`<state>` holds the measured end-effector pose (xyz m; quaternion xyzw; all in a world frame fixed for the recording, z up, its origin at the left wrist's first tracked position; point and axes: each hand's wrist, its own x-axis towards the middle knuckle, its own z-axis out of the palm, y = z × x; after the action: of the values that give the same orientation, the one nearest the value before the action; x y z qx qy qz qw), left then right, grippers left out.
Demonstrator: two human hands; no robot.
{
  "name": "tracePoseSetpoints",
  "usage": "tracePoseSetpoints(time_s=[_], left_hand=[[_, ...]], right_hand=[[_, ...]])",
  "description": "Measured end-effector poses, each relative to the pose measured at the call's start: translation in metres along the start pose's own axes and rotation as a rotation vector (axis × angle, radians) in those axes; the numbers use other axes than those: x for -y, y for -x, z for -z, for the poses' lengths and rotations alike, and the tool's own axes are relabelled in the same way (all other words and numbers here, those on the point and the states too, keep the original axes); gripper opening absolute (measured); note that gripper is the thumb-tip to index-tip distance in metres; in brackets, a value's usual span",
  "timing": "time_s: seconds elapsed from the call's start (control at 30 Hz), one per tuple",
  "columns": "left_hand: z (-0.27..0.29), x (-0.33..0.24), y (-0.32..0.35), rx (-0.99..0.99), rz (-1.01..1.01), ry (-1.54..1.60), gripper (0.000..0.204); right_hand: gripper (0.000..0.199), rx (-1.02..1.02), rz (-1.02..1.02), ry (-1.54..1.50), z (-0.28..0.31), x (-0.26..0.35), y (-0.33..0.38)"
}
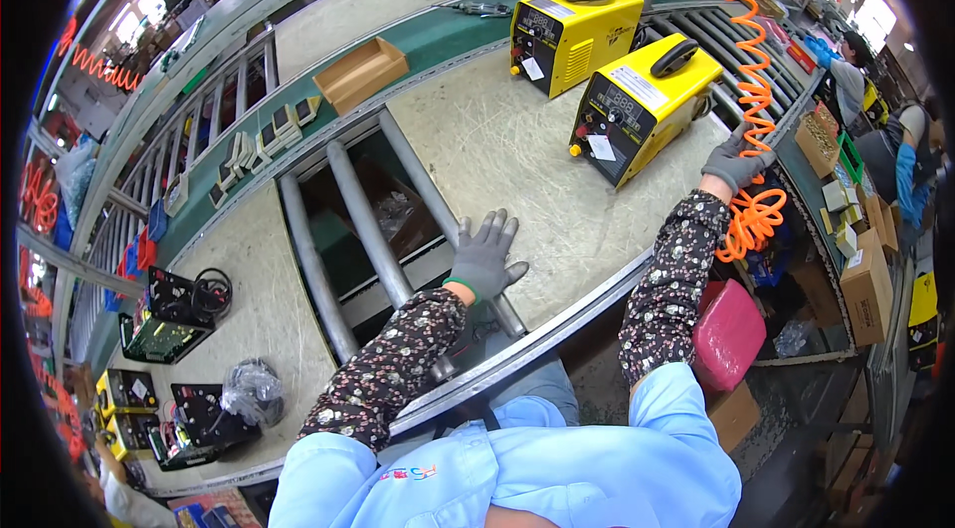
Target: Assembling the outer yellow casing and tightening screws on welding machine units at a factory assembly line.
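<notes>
My left hand (484, 256), in a grey glove, lies flat with fingers spread on the edge of a worn board (537, 260), beside a metal roller (422, 180). At the right, my gloved right hand (734, 164) is closed around part of an orange coiled hose (748, 81); its fingertips are partly hidden by the coils. Ahead, between my hands, a yellow and black welding machine (645, 110) stands upright with a black handle on top. A second yellow welding machine (575, 36) stands behind it, farther left. Neither hand touches the machines.
An open cardboard tray (360, 74) sits on the far green ledge, with small panels (277, 128) to its left. Partly built units (179, 314) and a wire bundle (253, 392) lie at left. A pink stool (729, 336) stands below my right arm. Other people work at far right.
</notes>
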<state>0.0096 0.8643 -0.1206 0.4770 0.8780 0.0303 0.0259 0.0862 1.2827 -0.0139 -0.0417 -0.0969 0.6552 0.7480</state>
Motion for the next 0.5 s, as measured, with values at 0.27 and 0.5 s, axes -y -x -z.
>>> tracePoseSetpoints(time_s=[0.27, 0.5], left_hand=[[0.003, 0.033, 0.068, -0.055, -0.015, -0.073, 0.078], [0.019, 0.066, 0.134, 0.022, 0.028, -0.142, 0.079]], right_hand=[[0.045, 0.006, -0.060, 0.276, 0.053, -0.018, -0.046], [0.048, 0.164, -0.109, 0.874, 0.099, -0.048, -0.074]])
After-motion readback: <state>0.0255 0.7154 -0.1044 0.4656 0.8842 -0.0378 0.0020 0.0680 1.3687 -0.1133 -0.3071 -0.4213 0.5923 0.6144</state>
